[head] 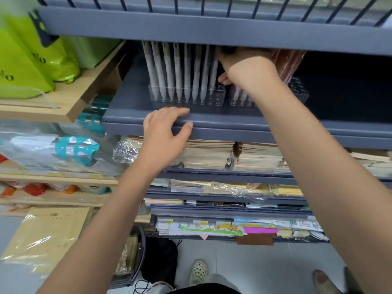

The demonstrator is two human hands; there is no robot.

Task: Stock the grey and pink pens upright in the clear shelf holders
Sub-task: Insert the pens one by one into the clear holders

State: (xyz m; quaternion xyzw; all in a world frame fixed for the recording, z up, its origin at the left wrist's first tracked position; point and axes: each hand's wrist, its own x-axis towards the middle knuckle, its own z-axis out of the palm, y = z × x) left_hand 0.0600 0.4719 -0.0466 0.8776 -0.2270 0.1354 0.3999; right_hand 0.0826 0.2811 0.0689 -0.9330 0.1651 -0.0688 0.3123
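Observation:
Several grey pens (178, 71) stand upright in a clear holder (218, 96) on the dark grey shelf (212, 119); the holder's right end has open holes. A second clear holder (299, 92) stands to its right, with a few pens (239, 95) in its left end. My right hand (248, 71) reaches in between the two holders and grips a bunch of pink pens (288, 62); its fingers are hidden under the upper shelf. My left hand (165, 134) rests with relaxed fingers on the shelf's front lip, below the grey pens.
An upper grey shelf (212, 30) hangs low over the pens. Green bags (31, 60) sit on a wooden shelf at left. Stacks of wrapped notebooks (210, 153) fill the shelves below. The right part of the pen shelf is dark and bare.

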